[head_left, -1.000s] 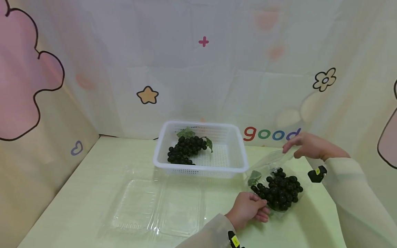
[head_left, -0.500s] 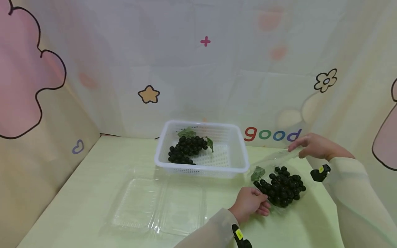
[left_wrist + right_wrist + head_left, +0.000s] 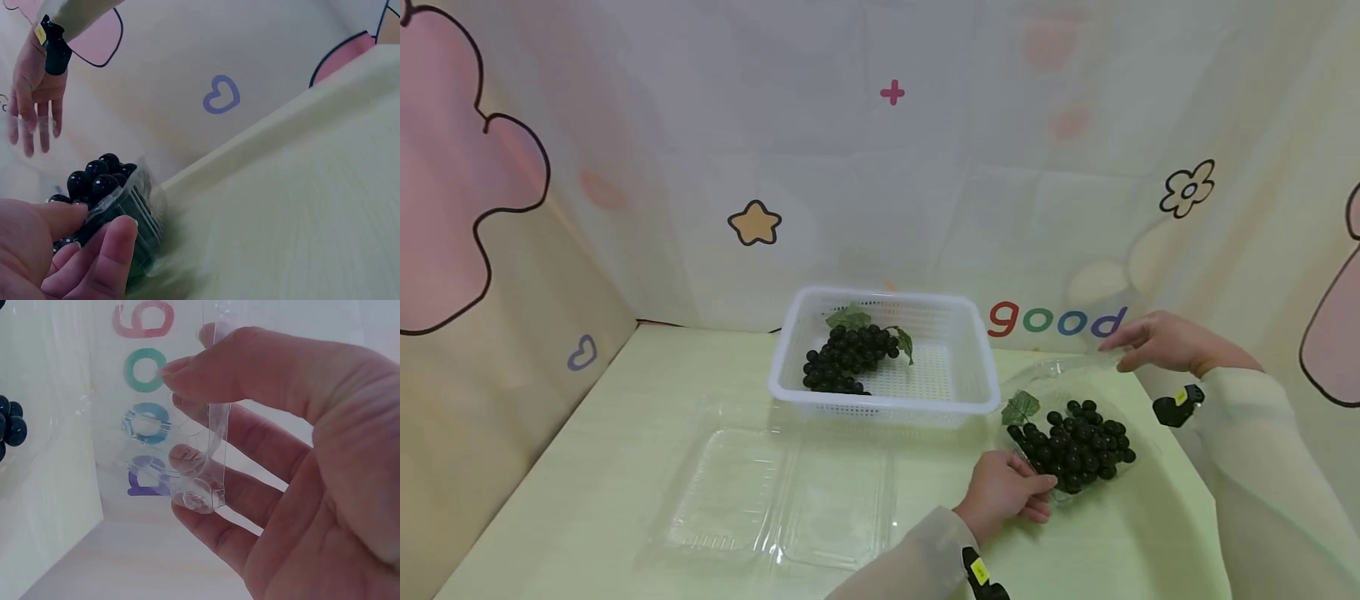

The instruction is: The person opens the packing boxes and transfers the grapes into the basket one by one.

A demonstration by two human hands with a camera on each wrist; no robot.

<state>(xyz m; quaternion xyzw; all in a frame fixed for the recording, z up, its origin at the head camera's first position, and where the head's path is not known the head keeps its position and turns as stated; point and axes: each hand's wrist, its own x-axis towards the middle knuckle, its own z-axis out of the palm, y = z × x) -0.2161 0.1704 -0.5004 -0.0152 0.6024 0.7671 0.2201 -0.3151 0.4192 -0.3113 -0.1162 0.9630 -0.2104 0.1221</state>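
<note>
A bunch of dark grapes (image 3: 1078,446) with a green leaf (image 3: 1021,407) lies in a clear plastic clamshell container on the right of the table. My left hand (image 3: 1002,493) pinches the container's near left rim between thumb and fingers, as the left wrist view also shows, with the ribbed container wall (image 3: 150,215) beyond the fingertips. My right hand (image 3: 1172,343) holds the edge of the raised clear lid (image 3: 219,419), thumb on one side and fingers behind it. The grapes sit below the lid, in the tray part.
Behind and left stands a white perforated basket (image 3: 883,406) with another bunch of dark grapes (image 3: 850,358) in it. A second clear clamshell container (image 3: 782,500) lies spread open at the table's front left. A printed curtain (image 3: 820,167) encloses the table's back and sides.
My right hand has shifted slightly back and to the right with the lid edge. My left hand's thumb has edged a little to the right along the rim, and the grapes have shifted slightly.
</note>
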